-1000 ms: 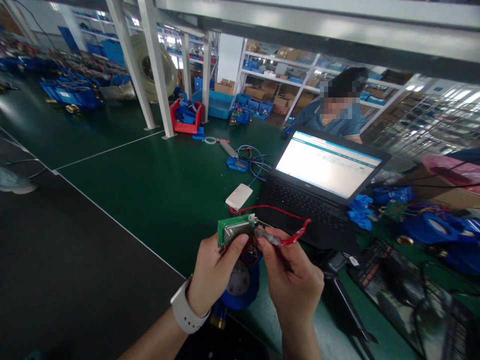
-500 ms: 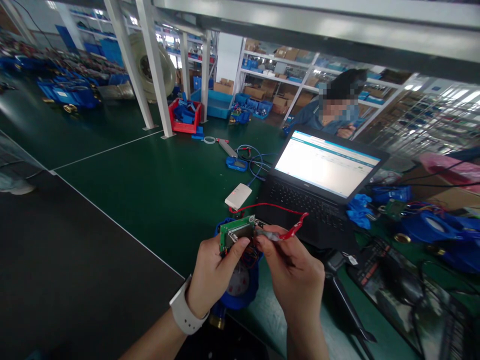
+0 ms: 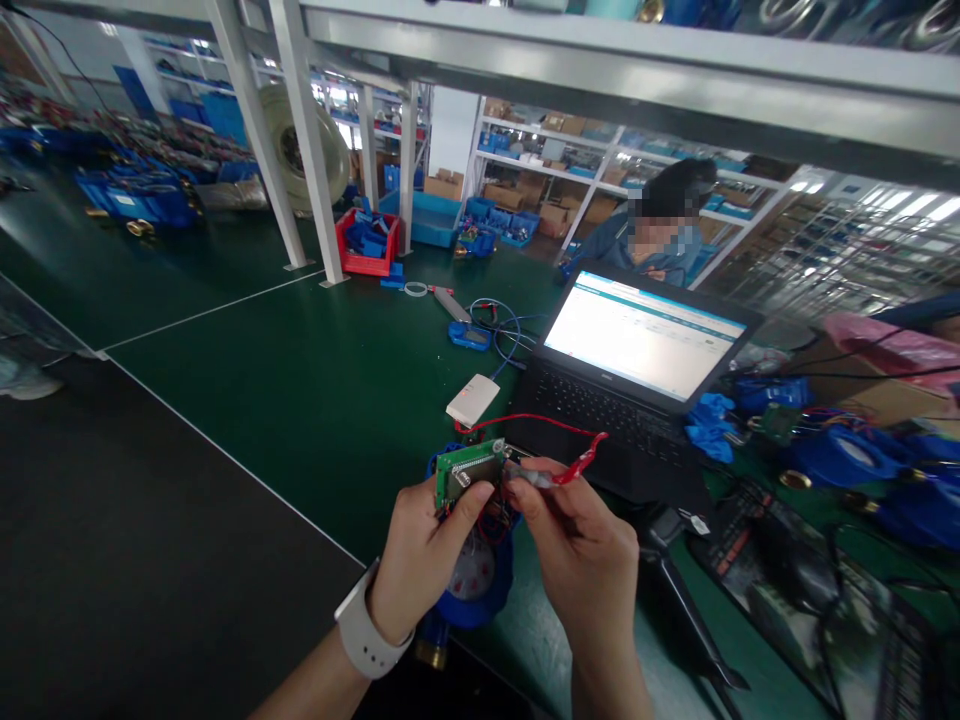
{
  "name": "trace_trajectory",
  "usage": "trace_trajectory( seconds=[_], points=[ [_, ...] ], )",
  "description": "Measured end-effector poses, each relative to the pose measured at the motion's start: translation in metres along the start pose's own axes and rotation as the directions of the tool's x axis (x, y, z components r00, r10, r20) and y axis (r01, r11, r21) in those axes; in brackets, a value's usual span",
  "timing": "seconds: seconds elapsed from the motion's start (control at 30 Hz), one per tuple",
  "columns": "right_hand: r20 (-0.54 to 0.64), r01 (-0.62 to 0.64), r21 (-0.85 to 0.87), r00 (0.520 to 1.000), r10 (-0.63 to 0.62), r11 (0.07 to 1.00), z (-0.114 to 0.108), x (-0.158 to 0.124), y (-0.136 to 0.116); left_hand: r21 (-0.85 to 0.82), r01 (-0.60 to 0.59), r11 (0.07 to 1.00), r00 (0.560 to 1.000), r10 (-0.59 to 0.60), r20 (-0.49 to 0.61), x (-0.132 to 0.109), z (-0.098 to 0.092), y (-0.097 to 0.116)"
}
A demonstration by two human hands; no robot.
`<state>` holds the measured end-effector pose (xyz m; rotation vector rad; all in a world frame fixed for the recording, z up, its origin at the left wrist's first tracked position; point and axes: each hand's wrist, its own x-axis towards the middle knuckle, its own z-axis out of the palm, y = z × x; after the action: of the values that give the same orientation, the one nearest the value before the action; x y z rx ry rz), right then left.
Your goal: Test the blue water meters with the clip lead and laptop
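My left hand (image 3: 431,545), with a white watch band at the wrist, grips a green circuit board (image 3: 471,472) by its lower left part, thumb on its front. The board carries a dark display. My right hand (image 3: 574,550) pinches a grey-sleeved probe clip (image 3: 534,475) with a red lead (image 3: 585,458), its tip close against the board's right edge; whether it touches, I cannot tell. Below the hands sits a blue water meter (image 3: 476,595) with a brass end, partly hidden. Thin wires show between the board and the meter.
An open laptop (image 3: 607,400) stands just behind my right hand. Beside it lies a white box (image 3: 472,400). A black handheld scanner (image 3: 686,590) and a mouse (image 3: 799,560) are at right, near more blue meters (image 3: 840,455). A red bin (image 3: 369,250) stands farther back; a person (image 3: 660,225) is beyond the laptop.
The view has tilted slightly, so the scene sits a little lower and farther left. Both hands keep the same grip on the board and the probe clip. The person's raised hand has lowered.
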<state>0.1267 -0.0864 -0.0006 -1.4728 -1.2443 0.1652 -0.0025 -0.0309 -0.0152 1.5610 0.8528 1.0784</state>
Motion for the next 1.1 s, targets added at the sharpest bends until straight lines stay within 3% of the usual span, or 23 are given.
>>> trace_trajectory(
  seconds=[0.73, 0.93, 1.0, 1.1],
  points=[
    [0.004, 0.016, 0.02, 1.0, -0.016, 1.0, -0.001, -0.002, 0.002, 0.025, -0.026, 0.999, 1.0, 0.026, 0.005, 0.0, 0.0, -0.001],
    [0.027, -0.056, 0.117, 0.998, 0.053, 0.992, 0.003, 0.0, -0.001, 0.118, -0.016, 0.993, 0.999, 0.021, -0.044, 0.002, -0.002, 0.001],
    [0.021, -0.092, 0.169, 0.996, 0.09, 0.981, 0.005, 0.0, -0.005, 0.169, -0.004, 0.986, 0.997, 0.018, -0.08, 0.002, -0.007, -0.004],
    [0.024, -0.159, 0.239, 0.987, 0.158, 0.958, 0.009, 0.0, -0.006, 0.27, 0.022, 0.963, 0.996, 0.003, -0.094, 0.003, -0.016, -0.029]
  ],
)
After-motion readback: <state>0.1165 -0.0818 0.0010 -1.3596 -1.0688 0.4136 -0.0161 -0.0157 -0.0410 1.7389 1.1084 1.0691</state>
